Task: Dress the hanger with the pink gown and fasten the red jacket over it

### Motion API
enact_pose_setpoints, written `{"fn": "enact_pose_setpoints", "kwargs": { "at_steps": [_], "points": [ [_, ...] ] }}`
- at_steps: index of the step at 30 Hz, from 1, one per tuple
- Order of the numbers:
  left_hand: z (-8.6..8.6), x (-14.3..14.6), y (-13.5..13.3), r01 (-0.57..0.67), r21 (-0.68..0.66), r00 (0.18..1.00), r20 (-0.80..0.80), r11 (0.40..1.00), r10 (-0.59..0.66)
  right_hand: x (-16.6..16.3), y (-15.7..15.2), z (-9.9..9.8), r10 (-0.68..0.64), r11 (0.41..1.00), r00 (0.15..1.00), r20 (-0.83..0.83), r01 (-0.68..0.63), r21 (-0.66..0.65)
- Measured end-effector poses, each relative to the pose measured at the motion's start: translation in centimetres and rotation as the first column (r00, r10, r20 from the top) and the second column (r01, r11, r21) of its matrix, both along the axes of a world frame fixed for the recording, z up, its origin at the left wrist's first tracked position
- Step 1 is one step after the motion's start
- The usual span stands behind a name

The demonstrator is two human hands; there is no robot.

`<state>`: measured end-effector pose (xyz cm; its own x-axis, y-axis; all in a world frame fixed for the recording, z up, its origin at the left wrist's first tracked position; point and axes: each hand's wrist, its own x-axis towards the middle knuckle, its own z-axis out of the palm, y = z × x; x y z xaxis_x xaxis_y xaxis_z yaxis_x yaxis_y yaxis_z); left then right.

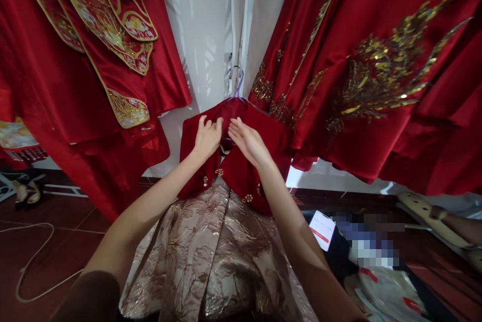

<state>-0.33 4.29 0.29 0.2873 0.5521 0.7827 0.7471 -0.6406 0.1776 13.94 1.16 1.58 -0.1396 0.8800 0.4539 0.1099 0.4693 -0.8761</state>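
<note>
A short dark-red velvet jacket [263, 136] with jewelled clasps [219, 173] hangs on a purple hanger [237, 92]. Under its front hem shows a shiny pinkish-gold brocade garment [196, 241]. My left hand [208, 138] is at the left side of the jacket's neckline, its fingers bent but apart, with no cloth visibly pinched. Opposite it, my right hand [248, 141] lies against the right side of the neckline, fingers stretched out and close together. Between the two hands the dark inner back of the collar can be seen.
Red gowns with gold embroidery [128, 111] and sequins [376, 76] hang on both sides. A lit phone [323, 230] and a clear plastic-wrapped item [391, 287] are at lower right. A pale cable [22, 272] and heeled shoes [33, 194] are on the floor at left.
</note>
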Motion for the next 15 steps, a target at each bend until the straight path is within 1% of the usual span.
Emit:
{"fn": "enact_pose_setpoints", "kwargs": {
  "at_steps": [1,2,3,4,5,6,7,8,10,12,13,15],
  "points": [
    [0.2,-0.2,-0.1,-0.071,0.02,0.997,0.012,0.997,0.071,-1.0,0.5,0.0,-0.073,0.996,0.997,0.027,0.074,-0.05],
    [0.4,-0.3,-0.2,-0.135,0.032,0.991,0.028,0.99,0.135,-1.9,0.9,-0.2,-0.195,0.977,0.979,0.068,0.2,-0.08],
    [0.5,-0.5,-0.3,-0.189,0.034,0.981,0.044,0.981,0.188,-2.5,1.2,-0.5,-0.338,0.935,0.934,0.114,0.347,-0.069],
    [0.7,-0.7,-0.3,-0.233,0.029,0.971,0.06,0.972,0.231,-2.8,1.4,-1.0,-0.476,0.874,0.865,0.158,0.485,-0.023],
    [0.8,-1.0,-0.1,-0.273,0.018,0.96,0.076,0.962,0.271,-2.8,1.5,-1.6,-0.587,0.806,0.786,0.193,0.59,0.047],
    [0.9,-1.3,0.2,-0.311,-0.001,0.946,0.097,0.95,0.31,-2.4,1.6,-2.1,-0.665,0.745,0.715,0.218,0.655,0.125],
    [0.9,-1.8,0.6,-0.348,-0.024,0.929,0.122,0.937,0.349,-1.8,1.7,-2.5,-0.717,0.697,0.655,0.239,0.691,0.194],
    [0.9,-2.4,1.2,-0.379,-0.054,0.912,0.147,0.924,0.383,-1.0,1.9,-2.9,-0.748,0.663,0.609,0.265,0.709,0.241],
    [0.8,-4.0,2.6,-0.402,-0.14,0.883,0.2,0.905,0.424,1.2,2.3,-3.1,-0.784,0.615,0.529,0.324,0.733,0.292],
    [0.7,-5.9,4.1,-0.353,-0.264,0.875,0.246,0.898,0.416,3.3,2.9,-2.9,-0.797,0.588,0.467,0.382,0.743,0.319],
    [0.7,-6.8,4.6,-0.321,-0.322,0.876,0.257,0.891,0.409,4.3,3.3,-2.8,-0.795,0.585,0.446,0.412,0.742,0.326],
    [0.9,-8.5,5.4,-0.299,-0.397,0.875,0.248,0.868,0.415,5.7,4.1,-2.4,-0.791,0.575,0.403,0.46,0.745,0.337]
  ]
}}
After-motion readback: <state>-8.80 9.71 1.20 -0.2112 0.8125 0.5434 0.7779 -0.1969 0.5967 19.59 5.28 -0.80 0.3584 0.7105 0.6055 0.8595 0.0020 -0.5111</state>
